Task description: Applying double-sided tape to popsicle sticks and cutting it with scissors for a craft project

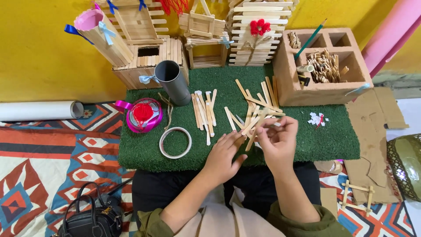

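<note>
Right hand [279,139] is pinching a small bundle of craft sticks [255,124] over the green turf mat [333,140], long axis slanting up-right to down-left; left hand [224,151], fingers loosely spread, is touching the bundle's lower end, just beside it.

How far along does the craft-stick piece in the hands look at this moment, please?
Done: finished stick houses stand at the back of the green mat, and a small stick frame lies on the floor at the right. In hand: the right hand pinches a few crossed sticks; the left hand steadies them from below. Left: loose sticks lie unused on the mat, so this piece looks barely begun.
</note>
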